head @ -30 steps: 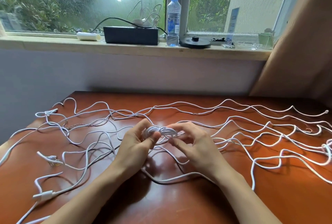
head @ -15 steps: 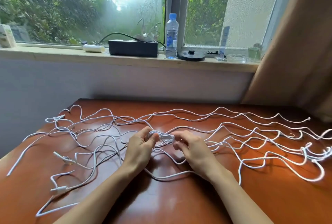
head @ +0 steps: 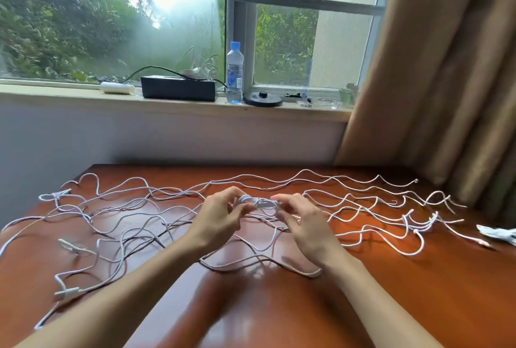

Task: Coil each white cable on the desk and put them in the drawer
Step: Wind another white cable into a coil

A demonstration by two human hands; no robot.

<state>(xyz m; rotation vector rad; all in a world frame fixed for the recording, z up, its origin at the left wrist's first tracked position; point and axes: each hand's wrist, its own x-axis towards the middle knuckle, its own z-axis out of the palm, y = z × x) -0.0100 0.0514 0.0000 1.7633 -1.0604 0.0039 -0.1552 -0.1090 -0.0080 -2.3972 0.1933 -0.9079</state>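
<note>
One cable coil is pinched by the left hand and right hand, fingers curled. Tangled loose cables cannot be counted.

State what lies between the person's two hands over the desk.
A small coil of white cable, pinched at one end by the left hand and at the other by the right hand; the head view shows it.

Home room, wooden desk, windowsill clutter, brown curtain, garden window
</note>
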